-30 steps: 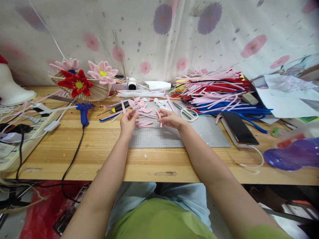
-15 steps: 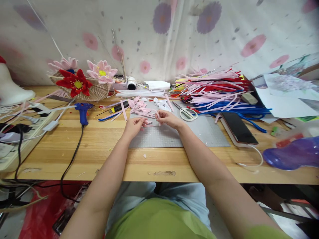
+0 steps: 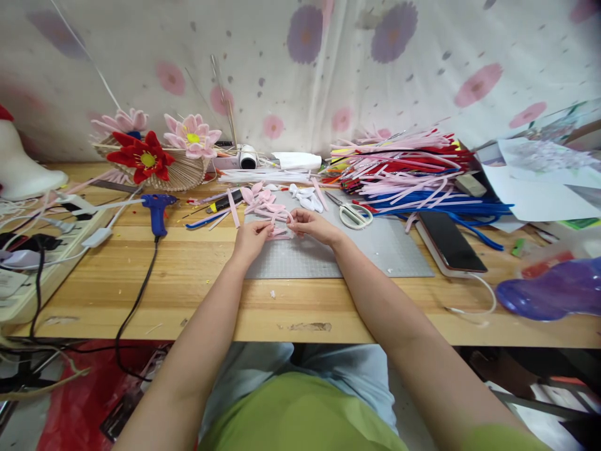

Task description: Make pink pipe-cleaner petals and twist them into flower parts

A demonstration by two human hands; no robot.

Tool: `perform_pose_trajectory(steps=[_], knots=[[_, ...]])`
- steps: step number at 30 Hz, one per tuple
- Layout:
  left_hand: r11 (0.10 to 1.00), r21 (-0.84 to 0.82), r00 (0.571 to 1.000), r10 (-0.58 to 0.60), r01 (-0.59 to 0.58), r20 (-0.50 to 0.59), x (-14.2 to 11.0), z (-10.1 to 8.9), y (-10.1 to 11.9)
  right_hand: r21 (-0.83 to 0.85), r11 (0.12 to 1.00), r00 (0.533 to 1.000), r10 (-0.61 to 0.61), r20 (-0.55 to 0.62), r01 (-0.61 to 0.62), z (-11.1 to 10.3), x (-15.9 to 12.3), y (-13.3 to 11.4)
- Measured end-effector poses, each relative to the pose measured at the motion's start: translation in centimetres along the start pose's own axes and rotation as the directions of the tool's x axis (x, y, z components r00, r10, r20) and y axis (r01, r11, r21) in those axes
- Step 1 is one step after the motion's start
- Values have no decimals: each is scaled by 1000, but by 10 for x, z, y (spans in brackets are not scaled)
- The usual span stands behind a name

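Between my two hands a pale pink pipe cleaner curves in a small arch above the grey cutting mat. My left hand pinches one end of it between thumb and fingertips. The fingers of my right hand are closed on its other end. Just beyond the hands lies a small heap of pink petal shapes, with white petal shapes to the right of it. Short pink strips rest on the mat under my fingers, partly hidden.
White-handled scissors lie right of my hands, before a big pile of coloured pipe cleaners. A blue glue gun with its cord stands left. Finished flowers sit at the back left. A phone lies right.
My right hand has shifted slightly left, closer to my left hand. The pink pipe cleaner between them now bends in a tighter arch.
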State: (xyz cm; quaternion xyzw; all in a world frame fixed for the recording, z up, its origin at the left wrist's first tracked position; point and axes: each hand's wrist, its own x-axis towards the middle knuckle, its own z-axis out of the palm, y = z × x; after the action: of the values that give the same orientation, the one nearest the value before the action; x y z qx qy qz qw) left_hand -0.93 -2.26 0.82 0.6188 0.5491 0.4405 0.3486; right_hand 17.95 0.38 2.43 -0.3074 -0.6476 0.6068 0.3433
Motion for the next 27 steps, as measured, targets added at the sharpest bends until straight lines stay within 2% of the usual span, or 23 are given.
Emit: perform_pose_trajectory(steps=[3,7,15,27], knots=[[948,-263,980,-146,178,136,-2,9,4,30,1000,1000,-8,-19,8,4,4,4],[886,-393,961,-173,247,214,-6,11,13,0,1000,999,-20,-36,20,10,8,9],[865,-411,945,-188,289,268,-9,9,18,-15,1000,990,-18,-140,16,14,11,11],[846,-410,926,-224,340,305,-10,11,20,15,1000,991,18,-134,-16,16,13,15]])
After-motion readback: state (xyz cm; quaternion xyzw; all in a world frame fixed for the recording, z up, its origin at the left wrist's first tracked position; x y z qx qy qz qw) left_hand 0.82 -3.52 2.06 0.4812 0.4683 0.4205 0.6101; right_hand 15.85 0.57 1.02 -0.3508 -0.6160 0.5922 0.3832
